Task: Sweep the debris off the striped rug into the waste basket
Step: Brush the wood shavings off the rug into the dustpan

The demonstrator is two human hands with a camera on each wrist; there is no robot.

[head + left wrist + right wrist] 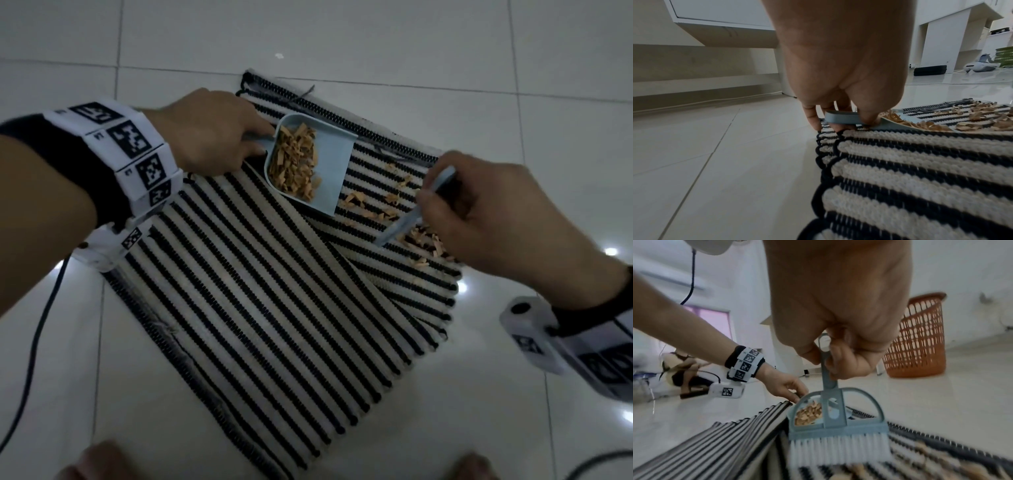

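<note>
1. Debris (423, 241), tan shavings, lay scattered on the far right part of the striped rug (260, 281), which was spread on the tiled floor (342, 37).
2. A second striped piece lay under the first at the far right, and the loose shavings sat on it, between the dustpan and the right hand.
3. The light blue dustpan (329, 171) rested on the rug toward its far side, its open edge facing the loose shavings.
4. Inside the dustpan a heap of the same shavings (294, 161) filled the closed end near the handle; the part by the open edge was mostly bare.
5. The left hand (212, 133) held the dustpan by its handle, the fingers (867, 118) curled around it and pinching it, at the rug's far left corner.
6. The right hand (493, 212) was clenched around the handle of a small blue brush (838, 428), with the thumb and fingers (849, 363) wrapped on the stem.
7. The brush's white bristles (838, 449) pointed down at the rug among the shavings, on the right of the dustpan.
8. The orange mesh waste basket (918, 340) stood upright on the floor, well apart from the rug; what it held could not be made out.
</note>
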